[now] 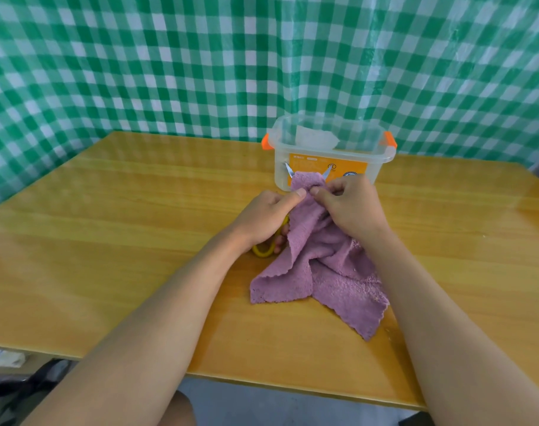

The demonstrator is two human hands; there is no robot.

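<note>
A purple fleecy cloth (329,272) lies bunched on the wooden table (123,241), its upper end lifted. My left hand (268,219) grips yellow-handled scissors (263,249), its thumb on the cloth. The scissors' blades (289,171) are spread apart, and the two metal tips stick out on either side of the cloth's top edge. My right hand (351,207) pinches the cloth near that edge, over the blades. Most of the scissors is hidden by my hand and the cloth.
A clear plastic box (331,149) with orange clips and an orange label stands just behind my hands, with something pale inside. A green and white checked sheet (200,63) hangs behind the table. The table's near edge runs below my forearms.
</note>
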